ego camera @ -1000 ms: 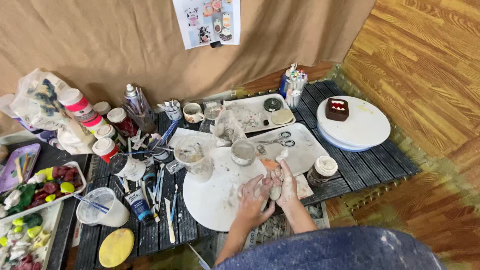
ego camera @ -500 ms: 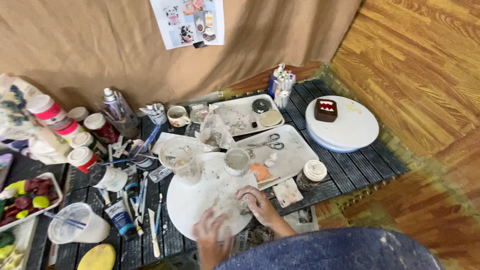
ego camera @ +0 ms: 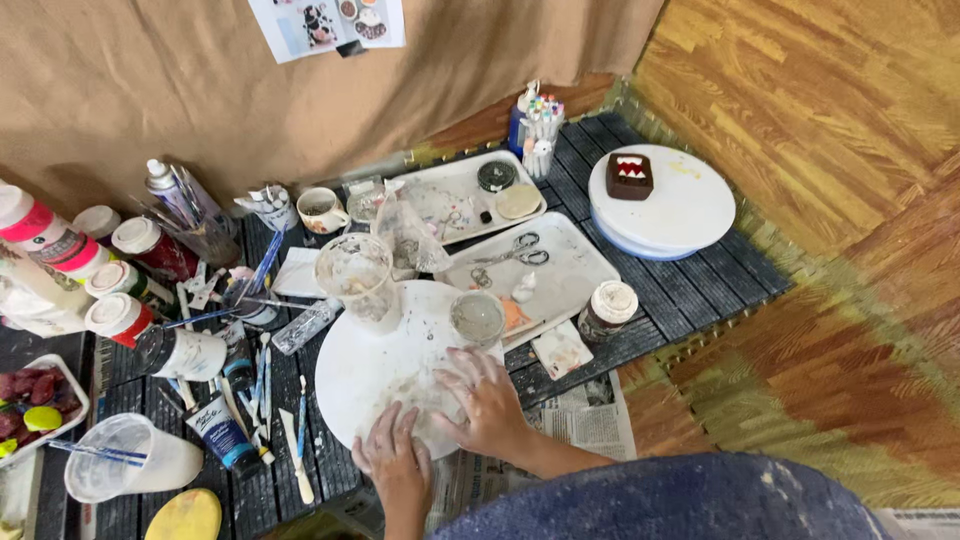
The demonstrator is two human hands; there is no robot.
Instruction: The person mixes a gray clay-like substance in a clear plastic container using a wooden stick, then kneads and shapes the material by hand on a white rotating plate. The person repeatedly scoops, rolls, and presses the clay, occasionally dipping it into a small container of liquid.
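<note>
Both my hands rest flat on a round white board [ego camera: 372, 362] smeared with grey clay. My left hand [ego camera: 392, 456] lies at the board's near edge, fingers spread, holding nothing. My right hand [ego camera: 486, 398] presses palm down just right of it, fingers apart; whether any clay lies under it is hidden. A small cup of grey water [ego camera: 477, 318] stands just beyond my right hand, and a clear plastic cup [ego camera: 355, 274] stands at the board's far edge. A small white clay piece [ego camera: 523, 289] sits on the white tray [ego camera: 580, 262] to the right.
Scissors [ego camera: 516, 249] lie on that tray. A brown box figure [ego camera: 629, 175] sits on a white turntable [ego camera: 690, 215] at right. Paint bottles [ego camera: 120, 262], brushes and tools [ego camera: 258, 385] crowd the left. A lidded jar [ego camera: 607, 308], a marker holder [ego camera: 534, 125] and a second tray [ego camera: 455, 196] stand around.
My hands came down from kneading a clay lump above the board to lying flat on it. The camera view shifted, so everything slid right and nearer.
</note>
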